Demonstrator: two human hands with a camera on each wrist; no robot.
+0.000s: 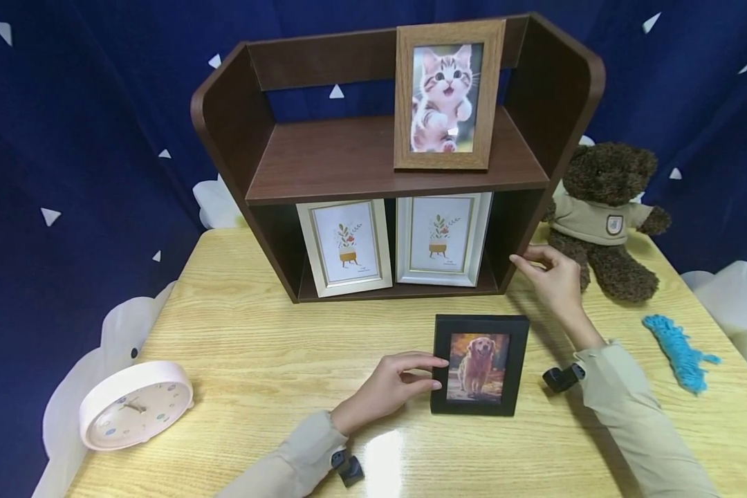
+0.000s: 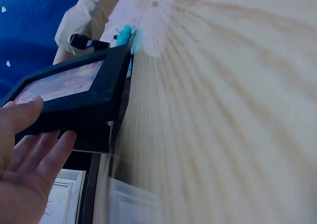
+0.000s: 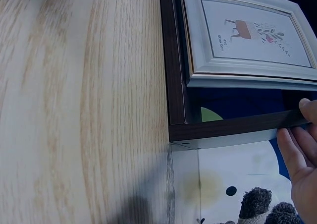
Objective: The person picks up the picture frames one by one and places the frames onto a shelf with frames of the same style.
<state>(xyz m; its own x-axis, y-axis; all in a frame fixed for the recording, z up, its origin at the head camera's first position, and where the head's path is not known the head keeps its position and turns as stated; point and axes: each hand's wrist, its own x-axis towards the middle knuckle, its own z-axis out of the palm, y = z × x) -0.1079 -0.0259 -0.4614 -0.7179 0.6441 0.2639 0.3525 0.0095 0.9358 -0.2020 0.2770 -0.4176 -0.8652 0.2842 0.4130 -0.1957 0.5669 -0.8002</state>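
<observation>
A black picture frame (image 1: 481, 321) with a golden dog photo stands on the table in front of the shelf. My left hand (image 1: 389, 387) pinches its left edge, and the left wrist view shows the thumb (image 2: 30, 112) on the front with the other fingers against the side. At the lower right of the dark brown shelf (image 1: 324, 155), my right hand (image 1: 557, 280) grips the side panel's front edge. In the right wrist view, the thumb is at that edge and the fingers lie on the outer face.
A wooden frame (image 1: 401, 104) with a kitten photo stands on the upper board. Below are a cream frame (image 1: 311, 242) and a white frame (image 1: 484, 238). A brown teddy bear (image 1: 597, 221) and blue yarn (image 1: 678, 353) lie right, a pink clock (image 1: 137, 408) left.
</observation>
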